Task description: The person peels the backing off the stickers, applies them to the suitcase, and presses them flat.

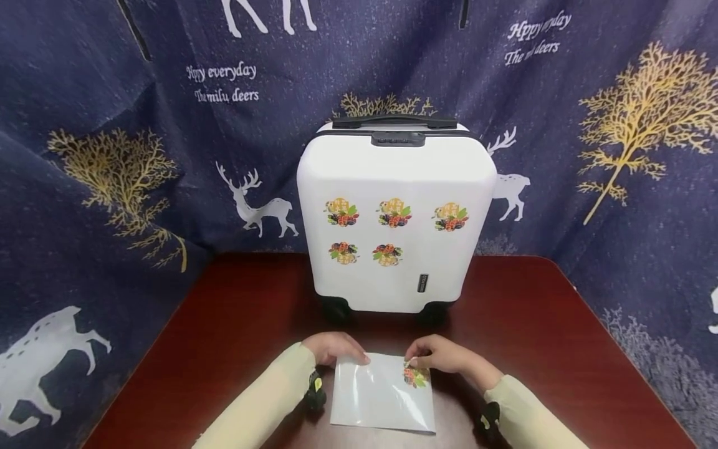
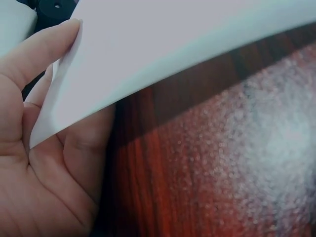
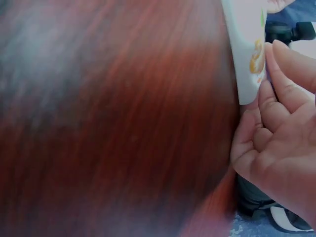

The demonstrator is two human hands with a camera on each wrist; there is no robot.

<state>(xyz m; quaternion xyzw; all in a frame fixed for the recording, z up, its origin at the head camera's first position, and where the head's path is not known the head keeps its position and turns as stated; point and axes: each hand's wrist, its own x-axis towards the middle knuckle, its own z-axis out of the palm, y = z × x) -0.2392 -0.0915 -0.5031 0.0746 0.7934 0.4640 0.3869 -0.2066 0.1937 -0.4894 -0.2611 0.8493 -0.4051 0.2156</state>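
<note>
A glossy white sticker sheet (image 1: 381, 396) is held in front of me, close over the table. It bears one colourful fruit-and-nut sticker (image 1: 416, 376) near its upper right corner. My left hand (image 1: 336, 349) grips the sheet's upper left corner, thumb on top and fingers underneath, as the left wrist view also shows. At the opposite corner, my right hand (image 1: 443, 355) pinches the sheet's edge with thumb and forefinger, right at the sticker's upper border. In the right wrist view its other fingers (image 3: 247, 131) curl below the sheet. Fingertips partly cover the sticker.
A white suitcase (image 1: 395, 168) stands upright behind the sheet, with several similar stickers in two rows on its front. Its black wheels (image 1: 335, 308) rest on the dark red wooden table (image 1: 252, 299). Blue cloth (image 1: 269, 125) printed with deer and trees hangs behind.
</note>
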